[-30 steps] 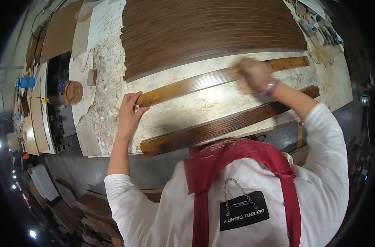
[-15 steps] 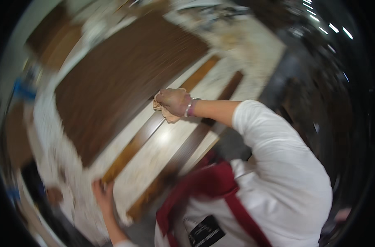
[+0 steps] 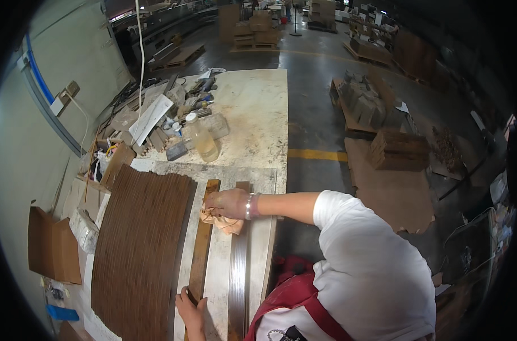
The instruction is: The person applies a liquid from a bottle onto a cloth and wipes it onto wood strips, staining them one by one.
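Strip [image 3: 201, 258] is lying flat on the counter [image 3: 217, 275], long, narrow, amber-brown, running near to far. Rag [image 3: 230, 226] is sitting across the strip's far half, peach, crumpled, spilling past its right edge.

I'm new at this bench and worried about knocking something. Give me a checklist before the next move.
1. Left hand at the near end of the amber-brown wooden strip: ok.
2. Right hand gripping the tan cloth: ok.
3. Cloth off the darker ridged strip: cannot tell; it overlaps in view, contact unclear.
4. Two strips apart: ok, pale tabletop shows between them.
5. Clear bottle away from both hands: ok, beyond the strips' far ends.
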Demonstrator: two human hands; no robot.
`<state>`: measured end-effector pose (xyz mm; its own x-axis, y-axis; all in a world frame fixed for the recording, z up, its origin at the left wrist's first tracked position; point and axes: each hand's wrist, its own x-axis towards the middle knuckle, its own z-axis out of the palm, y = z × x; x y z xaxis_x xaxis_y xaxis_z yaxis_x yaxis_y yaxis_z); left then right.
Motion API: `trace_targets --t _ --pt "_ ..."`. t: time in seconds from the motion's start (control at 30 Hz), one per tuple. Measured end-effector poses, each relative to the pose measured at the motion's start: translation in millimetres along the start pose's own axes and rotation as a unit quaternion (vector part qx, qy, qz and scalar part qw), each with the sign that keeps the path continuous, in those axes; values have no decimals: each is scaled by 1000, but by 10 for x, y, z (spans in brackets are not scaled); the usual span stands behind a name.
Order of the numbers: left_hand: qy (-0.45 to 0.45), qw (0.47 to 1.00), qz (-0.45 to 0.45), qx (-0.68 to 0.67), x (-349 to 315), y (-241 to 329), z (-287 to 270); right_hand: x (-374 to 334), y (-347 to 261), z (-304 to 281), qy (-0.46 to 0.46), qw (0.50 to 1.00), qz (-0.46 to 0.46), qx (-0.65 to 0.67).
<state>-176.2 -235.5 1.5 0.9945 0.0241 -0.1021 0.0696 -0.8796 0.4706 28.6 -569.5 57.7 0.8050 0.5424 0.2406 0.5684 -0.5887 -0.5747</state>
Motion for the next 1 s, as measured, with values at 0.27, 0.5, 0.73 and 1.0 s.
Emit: trace_targets --t 0.27,0.5,0.73,1.0 --pt "109 980 -8 167 80 -136 209 -217 190 -441 58 971 182 142" --pt "107 987 -79 -93 -334 489 -256 -506 -47 -343 99 993 -53 26" --pt "10 982 -102 -158 -787 776 -287 -572 -678 78 10 982 -190 -7" --pt "19 996 68 61 -827 828 114 -488 -261 659 -55 993 -75 -67"
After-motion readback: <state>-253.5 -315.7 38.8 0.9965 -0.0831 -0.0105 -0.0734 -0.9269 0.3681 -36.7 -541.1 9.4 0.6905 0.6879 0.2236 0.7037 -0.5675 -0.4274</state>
